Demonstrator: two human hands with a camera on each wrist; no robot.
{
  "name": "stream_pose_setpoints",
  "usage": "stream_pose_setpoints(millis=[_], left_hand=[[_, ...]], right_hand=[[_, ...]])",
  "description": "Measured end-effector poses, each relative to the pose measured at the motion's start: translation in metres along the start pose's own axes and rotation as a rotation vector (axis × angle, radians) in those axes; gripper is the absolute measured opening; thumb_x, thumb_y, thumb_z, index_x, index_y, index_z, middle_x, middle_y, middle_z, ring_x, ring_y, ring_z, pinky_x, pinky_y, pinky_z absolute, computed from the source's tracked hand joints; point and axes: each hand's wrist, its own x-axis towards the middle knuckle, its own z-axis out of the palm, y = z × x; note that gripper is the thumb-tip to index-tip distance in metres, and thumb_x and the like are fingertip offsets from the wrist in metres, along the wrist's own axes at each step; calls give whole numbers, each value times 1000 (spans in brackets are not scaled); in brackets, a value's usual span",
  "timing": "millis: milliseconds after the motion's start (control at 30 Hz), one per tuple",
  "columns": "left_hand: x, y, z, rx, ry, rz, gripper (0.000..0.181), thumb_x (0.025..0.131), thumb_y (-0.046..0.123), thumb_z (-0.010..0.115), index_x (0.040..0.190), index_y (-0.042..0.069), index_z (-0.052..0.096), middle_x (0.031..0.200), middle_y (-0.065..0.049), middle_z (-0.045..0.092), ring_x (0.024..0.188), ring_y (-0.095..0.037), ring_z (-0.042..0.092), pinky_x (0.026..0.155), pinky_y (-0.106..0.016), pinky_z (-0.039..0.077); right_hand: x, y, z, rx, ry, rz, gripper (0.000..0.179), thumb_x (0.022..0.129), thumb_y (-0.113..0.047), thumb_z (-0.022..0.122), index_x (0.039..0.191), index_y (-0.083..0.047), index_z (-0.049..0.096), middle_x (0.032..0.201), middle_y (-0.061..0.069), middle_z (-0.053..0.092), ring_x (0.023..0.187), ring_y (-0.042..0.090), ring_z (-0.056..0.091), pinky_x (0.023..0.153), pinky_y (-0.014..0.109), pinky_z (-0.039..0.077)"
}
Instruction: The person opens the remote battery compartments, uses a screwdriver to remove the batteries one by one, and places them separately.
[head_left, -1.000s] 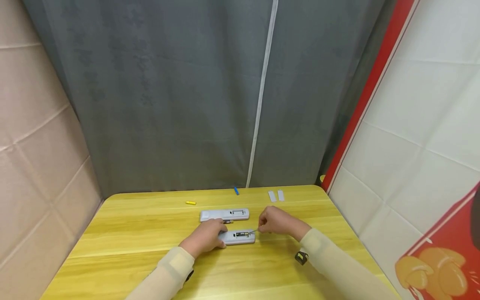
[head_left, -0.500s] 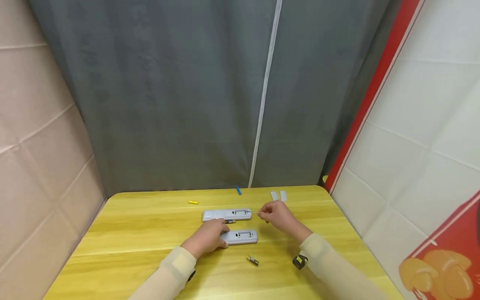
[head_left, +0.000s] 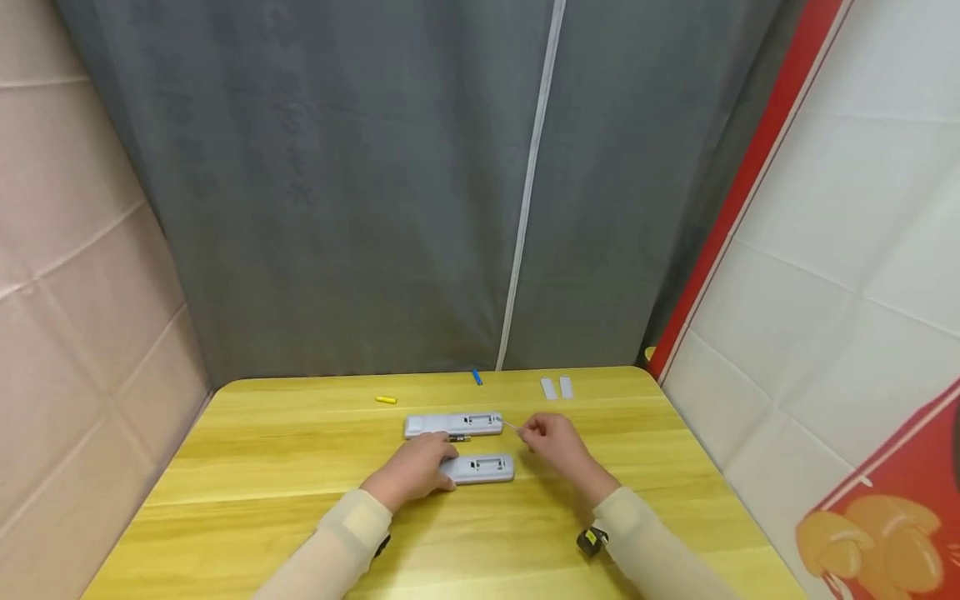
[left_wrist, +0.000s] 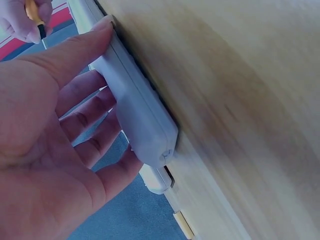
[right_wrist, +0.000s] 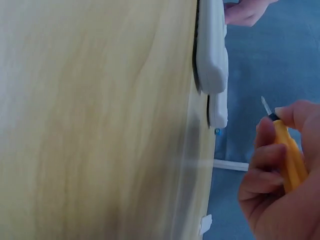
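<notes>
My left hand (head_left: 415, 468) grips the left end of the near grey remote control (head_left: 459, 472), which lies back up with its battery bay bare. In the left wrist view the thumb lies along one side of this remote and the fingers along the other. My right hand (head_left: 557, 443) holds a screwdriver (right_wrist: 290, 159) by its yellow handle. Its thin metal shaft points at the right end of the far remote control (head_left: 435, 424), whose bay is also uncovered. A dark battery (head_left: 460, 438) lies between the remotes, close to my left fingertips.
Toward the back of the yellow wood table (head_left: 270, 467) lie a yellow battery (head_left: 386, 400) and a blue battery (head_left: 477, 377). Two grey battery covers (head_left: 548, 388) rest side by side at the back right. A grey curtain (head_left: 360, 208) hangs behind the table.
The dark battery left the near remote's bay, appeared in front of it, and is now out of sight. My right hand moved the screwdriver to the far remote; my left hand stayed.
</notes>
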Motion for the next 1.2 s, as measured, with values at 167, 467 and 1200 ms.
stream_pose_setpoints(millis=[167, 467, 1200], left_hand=[[-2, 1, 0, -1, -1, 16, 43, 88, 24, 96, 124, 5, 81, 119, -7, 72, 112, -29, 69, 104, -48, 55], [-2, 1, 1, 0, 5, 19, 43, 89, 25, 96, 124, 5, 81, 119, -6, 72, 111, -28, 68, 103, -47, 56], [-1, -2, 1, -49, -5, 14, 42, 89, 22, 95, 125, 4, 80, 126, -11, 71, 115, -32, 67, 105, -52, 55]], right_hand=[[-3, 10, 3, -96, 89, 61, 9, 99, -16, 75, 92, -10, 73, 79, -2, 64, 72, 15, 55, 69, 33, 49], [-9, 23, -4, -33, 144, 142, 17, 99, -11, 72, 113, -2, 76, 91, 5, 63, 80, 19, 53, 75, 37, 47], [-23, 48, -45, -243, 208, 219, 18, 100, -21, 78, 92, -6, 71, 75, 2, 65, 65, 20, 54, 62, 35, 45]])
